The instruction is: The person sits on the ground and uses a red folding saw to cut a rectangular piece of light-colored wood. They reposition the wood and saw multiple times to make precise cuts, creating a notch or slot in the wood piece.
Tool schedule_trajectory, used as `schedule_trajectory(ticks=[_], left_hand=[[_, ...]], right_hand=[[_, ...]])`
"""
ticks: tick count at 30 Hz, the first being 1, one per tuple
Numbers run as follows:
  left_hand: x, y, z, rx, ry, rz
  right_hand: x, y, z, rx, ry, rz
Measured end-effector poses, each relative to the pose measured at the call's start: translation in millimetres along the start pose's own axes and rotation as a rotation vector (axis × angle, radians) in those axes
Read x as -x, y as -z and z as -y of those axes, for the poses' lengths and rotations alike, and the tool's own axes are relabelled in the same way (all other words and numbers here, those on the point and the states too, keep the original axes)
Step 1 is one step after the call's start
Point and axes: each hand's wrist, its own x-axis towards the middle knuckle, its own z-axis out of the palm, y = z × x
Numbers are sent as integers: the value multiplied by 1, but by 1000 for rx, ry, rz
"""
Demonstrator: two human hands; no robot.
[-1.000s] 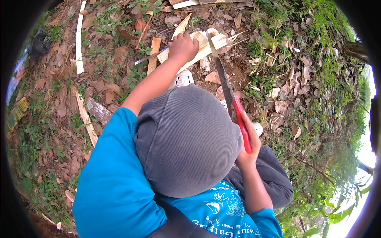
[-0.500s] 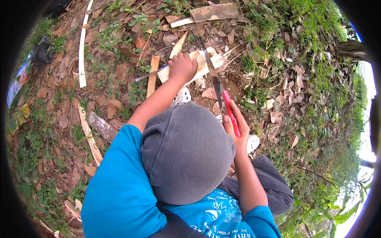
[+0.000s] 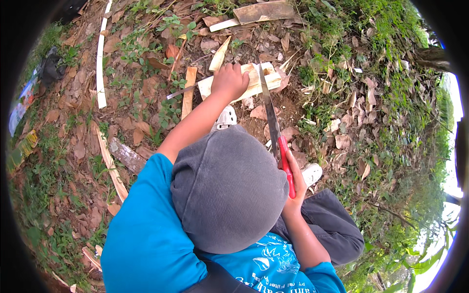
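My right hand (image 3: 294, 183) is wrapped around the red handle of a hand saw (image 3: 269, 110). The saw's long dark blade runs up and away across the right part of a pale piece of wood (image 3: 255, 87). My left hand (image 3: 229, 82) lies over the left part of that wood, gripping it from above; its fingertips curl at the far edge. The wood is low, just beyond my white clog (image 3: 225, 117). Sticking out from its left end is a thin grey strip (image 3: 181, 92), whose other end is hidden.
A pointed wood offcut (image 3: 220, 53) and a brown wooden slat (image 3: 188, 93) lie by the work. Farther off is a curved bark-brown board (image 3: 264, 13). A long white strip (image 3: 100, 58) and a split pole (image 3: 108, 161) lie left. Dry leaves and weeds cover the ground.
The saw has slid back toward me along with my right hand. The wood and my left hand have shifted slightly to the right.
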Motion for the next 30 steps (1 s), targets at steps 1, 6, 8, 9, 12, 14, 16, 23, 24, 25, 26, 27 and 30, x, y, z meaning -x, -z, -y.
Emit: schedule_trajectory(ticks=[1, 6, 8, 9, 12, 14, 16, 23, 24, 25, 26, 27, 30], left_hand=[[0, 1, 1, -10, -1, 8], [4, 27, -9, -96, -30, 14], [5, 23, 2, -37, 37, 32], [4, 19, 9, -8, 72, 42], [-6, -4, 43, 223, 167, -34], [-3, -7, 33, 57, 128, -99], [2, -3, 29, -2, 93, -181], [17, 11, 14, -92, 27, -129], [17, 7, 15, -86, 41, -87], [17, 9, 13, -77, 57, -42], [16, 11, 10, -68, 72, 3], [15, 12, 10, -60, 83, 7], [16, 15, 6, -58, 95, 11]], right_hand=[[-1, 0, 0, -7, 9, -12], [-15, 20, 15, -42, 18, -16], [-21, 23, 16, -78, -71, 5], [-24, 20, 10, -88, -50, -5], [-24, 7, -2, -44, 43, -15], [-17, 3, -3, -34, -11, 8], [-15, 2, -8, -21, -27, 12], [-32, 4, 32, 71, 66, 21], [-35, 4, 40, 30, 15, 28], [-36, 4, 43, 30, 14, 29], [-35, 3, 43, 31, 14, 31], [-33, 1, 42, 42, 9, 30], [-27, 1, 37, 85, 42, 29]])
